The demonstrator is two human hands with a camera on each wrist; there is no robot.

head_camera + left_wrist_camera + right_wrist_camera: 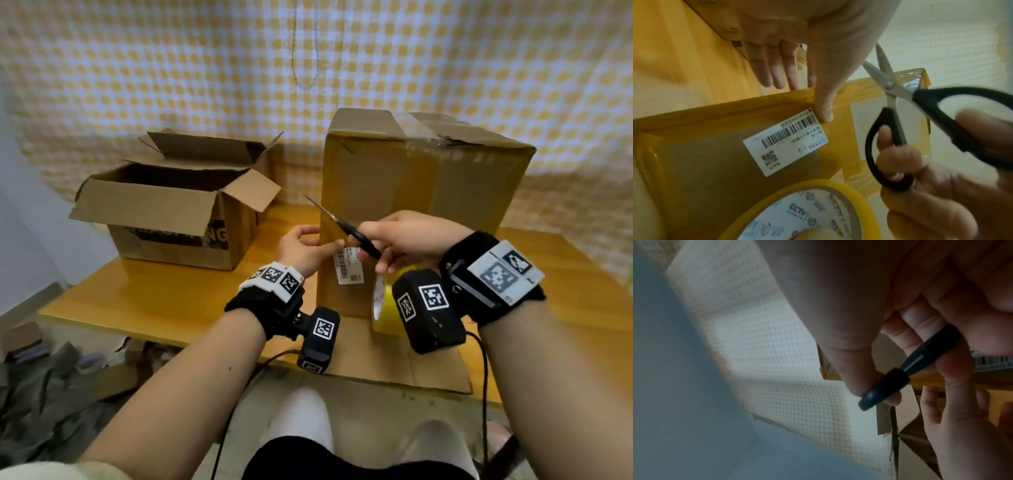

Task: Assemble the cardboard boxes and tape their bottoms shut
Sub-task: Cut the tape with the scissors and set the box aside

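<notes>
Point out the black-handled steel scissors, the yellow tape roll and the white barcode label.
Black-handled steel scissors (890, 84): left wrist view, blade pivot.
Yellow tape roll (857, 193): left wrist view, outer yellow rim.
White barcode label (789, 142): left wrist view, label middle.

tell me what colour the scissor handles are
Black. The scissors in the right hand show their handles best in the left wrist view.

A yellow-checked cloth (445, 61) hangs behind the wooden table (154, 298).
</notes>
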